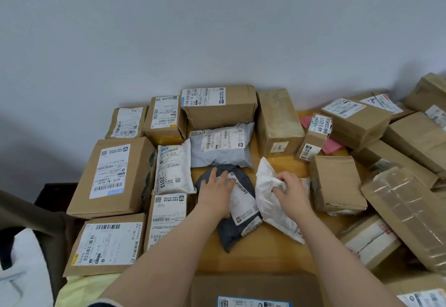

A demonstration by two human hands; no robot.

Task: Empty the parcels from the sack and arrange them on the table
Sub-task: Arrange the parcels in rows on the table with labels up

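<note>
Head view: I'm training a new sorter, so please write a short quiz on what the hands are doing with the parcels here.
1. True or false: the left hand lies flat, fingers straight, on the dark bag.
2. What does the right hand grip? A) the white bag B) scissors C) a tape roll
3. Fill in: the large number on the pouch left of the dark bag reads ____.

Key: 1 true; 2 A; 3 2013.
</note>
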